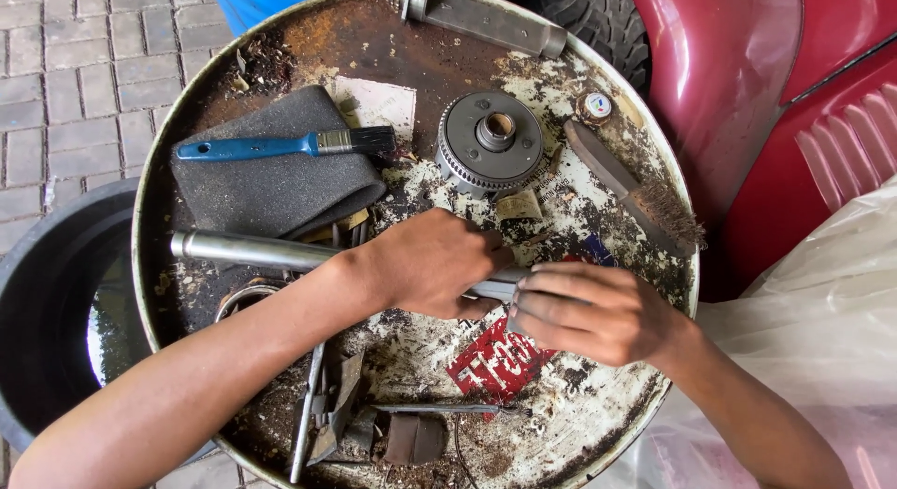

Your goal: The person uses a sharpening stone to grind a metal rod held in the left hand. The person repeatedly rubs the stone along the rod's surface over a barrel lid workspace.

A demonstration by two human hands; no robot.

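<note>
A: What is gripped by the left hand (432, 263)?

B: A smooth, grey metal tube (250, 250) is grasped near its right end. It is laid level across the rusty, paint-flaked drum lid (561, 424), with its left end left free.

A: And the right hand (589, 311)?

B: It is curled around the tube's right end, fingers (559, 285) pressed flat along it, knuckles nearly touched by the left hand.

A: What is seen beyond the tube?

B: A round, toothed clutch hub (490, 141) of dull steel is set just above the hands. To its left, a blue-handled paintbrush (280, 145) with dark bristles is laid on a coarse grey foam sheet (271, 185). To its right, a wooden-handled wire brush (637, 192) is laid slantwise. A red car body (775, 106) is seen past the rim.
</note>
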